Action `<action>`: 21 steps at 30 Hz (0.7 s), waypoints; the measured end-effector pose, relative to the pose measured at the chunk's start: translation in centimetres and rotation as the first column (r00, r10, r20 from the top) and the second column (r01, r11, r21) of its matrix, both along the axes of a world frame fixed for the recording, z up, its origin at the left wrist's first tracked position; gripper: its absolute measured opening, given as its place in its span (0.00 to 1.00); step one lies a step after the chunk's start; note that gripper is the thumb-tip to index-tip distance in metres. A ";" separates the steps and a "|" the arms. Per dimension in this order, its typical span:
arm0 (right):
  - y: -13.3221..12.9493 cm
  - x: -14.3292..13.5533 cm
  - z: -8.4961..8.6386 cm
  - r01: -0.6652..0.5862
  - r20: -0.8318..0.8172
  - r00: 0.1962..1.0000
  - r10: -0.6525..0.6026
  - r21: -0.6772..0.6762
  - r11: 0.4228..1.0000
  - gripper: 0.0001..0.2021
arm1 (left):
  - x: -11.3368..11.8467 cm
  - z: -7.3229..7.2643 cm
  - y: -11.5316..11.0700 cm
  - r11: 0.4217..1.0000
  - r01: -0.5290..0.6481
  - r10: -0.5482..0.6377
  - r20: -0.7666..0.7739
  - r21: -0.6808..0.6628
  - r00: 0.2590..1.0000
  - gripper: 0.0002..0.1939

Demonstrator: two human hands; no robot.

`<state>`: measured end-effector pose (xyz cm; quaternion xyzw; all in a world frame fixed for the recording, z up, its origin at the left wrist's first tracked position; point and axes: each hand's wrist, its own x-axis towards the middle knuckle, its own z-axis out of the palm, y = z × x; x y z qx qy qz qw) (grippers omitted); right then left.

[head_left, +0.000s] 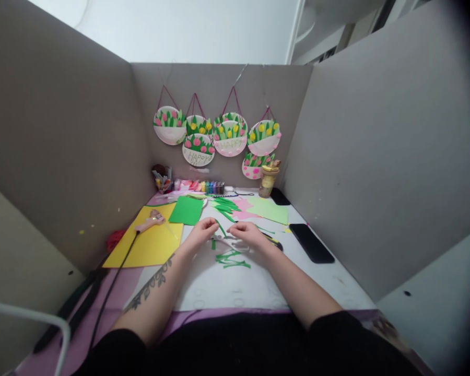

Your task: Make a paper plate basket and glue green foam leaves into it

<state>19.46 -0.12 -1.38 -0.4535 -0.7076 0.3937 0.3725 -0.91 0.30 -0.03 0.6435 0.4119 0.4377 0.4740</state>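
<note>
My left hand is pinched on a narrow green paper strip over the middle of the table. Close beside it, my right hand has its fingertips pressed together near the strip's lower end; what they hold, if anything, is too small to make out. Below the hands lie several green paper scraps in a loose zigzag pile. A white looped thing, perhaps scissor handles, shows under the fingers. Beyond the hands is a heap of cut green paper leaves.
A pink glue gun rests on yellow paper at left, its cord trailing forward. Green card lies behind. To the right are a black-and-yellow cutter and a phone. Decorated paper plates hang on the back panel.
</note>
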 end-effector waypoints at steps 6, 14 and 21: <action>-0.6 -1.9 -0.4 -0.234 -0.350 0.930 0.116 -0.316 0.919 0.19 | 0.6 0.5 -0.7 0.997 0.076 -0.076 0.011 0.009 0.997 0.14; -0.7 -2.6 -0.5 -0.080 -0.297 0.955 0.010 -0.224 0.971 0.18 | 0.9 1.0 -1.2 0.999 0.045 -0.045 -0.001 -0.009 0.999 0.16; -0.5 -2.6 -1.0 -0.019 -0.213 0.977 -0.013 -0.148 0.989 0.18 | 0.8 0.8 -1.1 0.997 0.052 -0.048 -0.071 0.052 0.996 0.16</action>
